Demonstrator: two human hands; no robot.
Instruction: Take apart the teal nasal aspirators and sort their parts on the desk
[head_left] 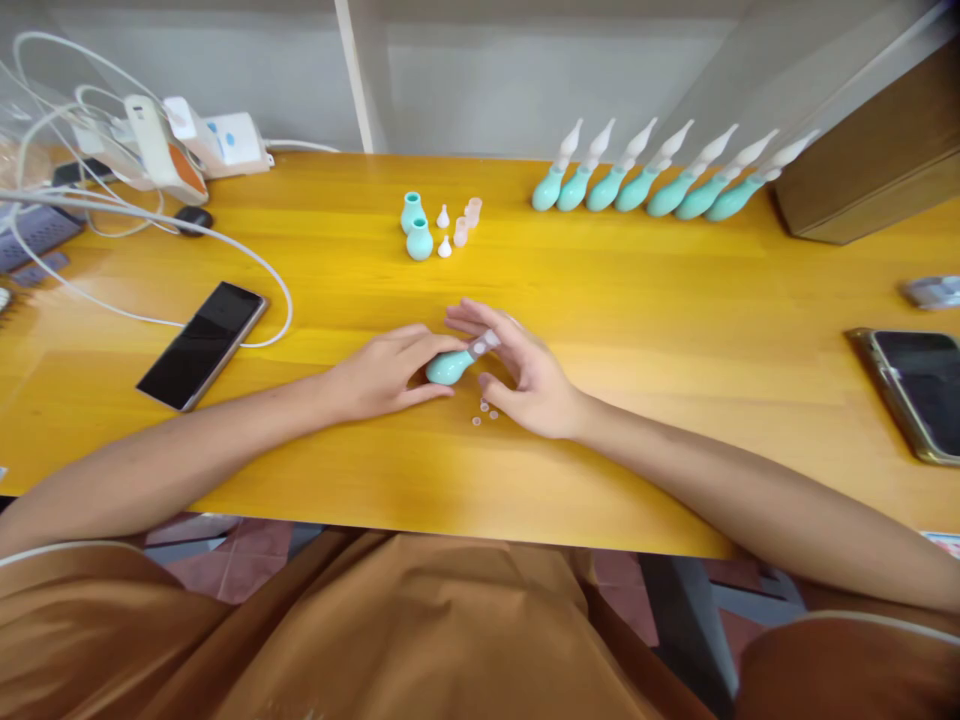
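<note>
Where a few small translucent rings (493,415) lie loose on the wooden desk (600,490), the right hand (525,375) curves just beyond, thumb and fingers apart; whether it touches the translucent collar (484,343) I cannot tell. That collar tops a turquoise squeeze bulb (448,369), tilted in the left hand's (386,370) grasp. Farther off stand two open turquoise bulbs (419,243), white cone tips (445,247) and translucent sleeves (461,232); farther right, seven nozzled bulbs (636,191) lean in a row.
</note>
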